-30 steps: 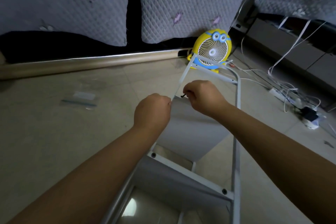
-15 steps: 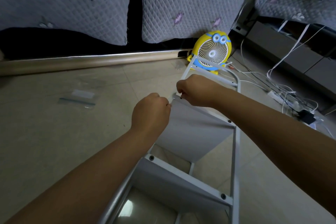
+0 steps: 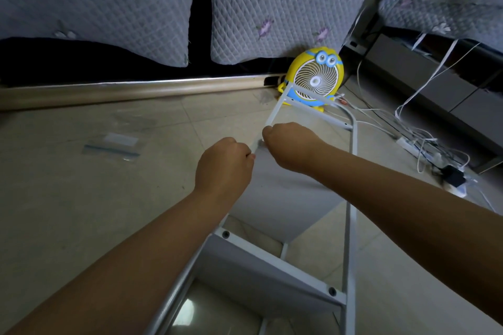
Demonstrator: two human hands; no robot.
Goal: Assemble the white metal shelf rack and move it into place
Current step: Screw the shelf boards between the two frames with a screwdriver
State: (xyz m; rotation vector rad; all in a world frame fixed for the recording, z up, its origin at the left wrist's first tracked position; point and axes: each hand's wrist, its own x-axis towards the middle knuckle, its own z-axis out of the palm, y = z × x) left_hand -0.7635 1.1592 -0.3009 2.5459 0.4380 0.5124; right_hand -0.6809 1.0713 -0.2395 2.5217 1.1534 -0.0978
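Fingers (image 3: pixel 248 155) of the left hand (image 3: pixel 224 166) are curled tight around the thin left side rail (image 3: pixel 273 113) of the white metal shelf rack (image 3: pixel 283 204). The right hand (image 3: pixel 288 144) is balled up against the same rail, just beside the left hand; its fingers are folded under, and I cannot tell what they pinch, if anything. Both bare forearms reach forward over the rack.

The rack lies on its side on the pale tiled floor (image 3: pixel 81 212), stretching away from the person, with a flat shelf panel below the hands and a second shelf (image 3: pixel 261 272) nearer, fixed with dark bolts (image 3: pixel 225 234) at its corners.

Past the rack's far end stands a small yellow cartoon-faced desk fan (image 3: pixel 313 76). To the left a clear plastic zip bag (image 3: pixel 111 145) lies flat on the floor, well apart from the rack. To the right, white cables and a power strip (image 3: pixel 408 145) sprawl across the tiles. Grey quilted covers with purple flowers (image 3: pixel 272 3) hang behind.
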